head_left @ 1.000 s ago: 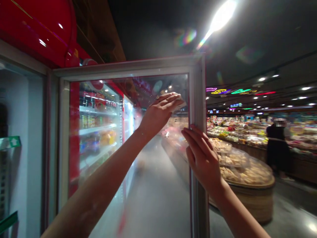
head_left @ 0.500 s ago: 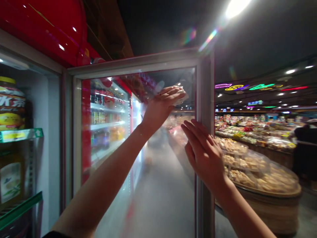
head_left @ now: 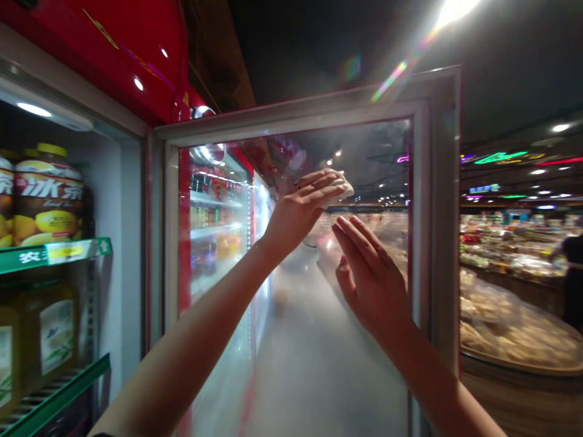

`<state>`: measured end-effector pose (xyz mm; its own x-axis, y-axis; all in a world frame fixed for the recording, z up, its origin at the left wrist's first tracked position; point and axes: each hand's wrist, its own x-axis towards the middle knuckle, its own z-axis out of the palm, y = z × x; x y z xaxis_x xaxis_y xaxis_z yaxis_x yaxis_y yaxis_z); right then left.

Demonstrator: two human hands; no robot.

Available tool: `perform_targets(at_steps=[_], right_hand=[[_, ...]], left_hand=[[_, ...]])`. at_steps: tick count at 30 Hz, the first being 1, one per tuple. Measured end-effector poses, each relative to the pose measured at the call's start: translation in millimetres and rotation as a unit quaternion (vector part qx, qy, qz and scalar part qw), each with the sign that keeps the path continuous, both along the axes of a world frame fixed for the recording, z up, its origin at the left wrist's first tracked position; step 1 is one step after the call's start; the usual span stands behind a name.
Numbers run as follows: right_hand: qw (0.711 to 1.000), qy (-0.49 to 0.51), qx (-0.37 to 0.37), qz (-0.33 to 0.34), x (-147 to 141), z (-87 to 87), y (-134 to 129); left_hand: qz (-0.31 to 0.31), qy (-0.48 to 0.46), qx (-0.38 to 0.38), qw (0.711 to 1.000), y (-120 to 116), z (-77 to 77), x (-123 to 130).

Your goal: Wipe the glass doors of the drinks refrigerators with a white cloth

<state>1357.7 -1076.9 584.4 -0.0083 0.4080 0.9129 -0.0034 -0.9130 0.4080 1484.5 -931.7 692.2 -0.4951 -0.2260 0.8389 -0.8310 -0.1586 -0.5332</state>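
In the head view, a fridge door [head_left: 435, 243] with a glass pane [head_left: 310, 364] in a grey frame stands swung open before me. My left hand [head_left: 307, 206] is stretched toward the upper part of the glass, its fingers laid over a pale, crumpled cloth [head_left: 345, 189]. Most of that cloth is hidden beneath the fingers. Lower and to the right, my right hand [head_left: 371, 267] is raised in front of the pane with its fingers extended and nothing in it. Whether its fingertips touch the glass I cannot tell.
At left the open fridge has shelves with yellow-capped drink bottles [head_left: 48, 200] and larger bottles [head_left: 57, 337] below, behind green shelf edges [head_left: 59, 394]. Right of the door stands a rounded display of packed food [head_left: 514, 321]. A person [head_left: 574, 273] shows at the far right edge.
The view has shifted, so the door and fridge appear farther right. Relative to the door, both hands are farther left; my right hand has left the frame's edge for the glass area.
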Motion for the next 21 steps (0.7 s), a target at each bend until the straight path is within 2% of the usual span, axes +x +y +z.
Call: perform_targets(at_steps=[3,6,9,12,14,16,19,21], right_hand=[[1.000,-0.009,0.004,0.002,10,-1.6,9],[1.000,-0.010,0.006,0.007,17,-4.3,20],[1.000,-0.002,0.009,0.016,25,-6.6,34],[1.000,0.006,0.005,0.021,32,-8.5,47],[1.000,0.010,0.007,0.026,36,-9.6,53],[0.999,0.016,0.013,0.034,40,-10.4,57],[0.998,0.020,0.025,0.051,45,-10.8,64],[0.997,0.022,0.033,0.066,50,-11.0,71]], left_hand=[[-0.004,-0.009,0.023,1.000,22,-10.4,10],[0.016,0.024,-0.017,0.999,41,-4.4,22],[0.037,0.060,-0.066,0.995,46,2.5,29],[0.014,0.035,-0.045,0.998,49,-8.0,33],[-0.005,0.009,-0.017,1.000,57,-18.8,38],[-0.005,0.002,-0.015,1.000,69,-23.3,45],[0.019,0.043,-0.065,0.997,84,-14.9,54],[0.031,0.077,-0.098,0.992,85,-8.6,56]])
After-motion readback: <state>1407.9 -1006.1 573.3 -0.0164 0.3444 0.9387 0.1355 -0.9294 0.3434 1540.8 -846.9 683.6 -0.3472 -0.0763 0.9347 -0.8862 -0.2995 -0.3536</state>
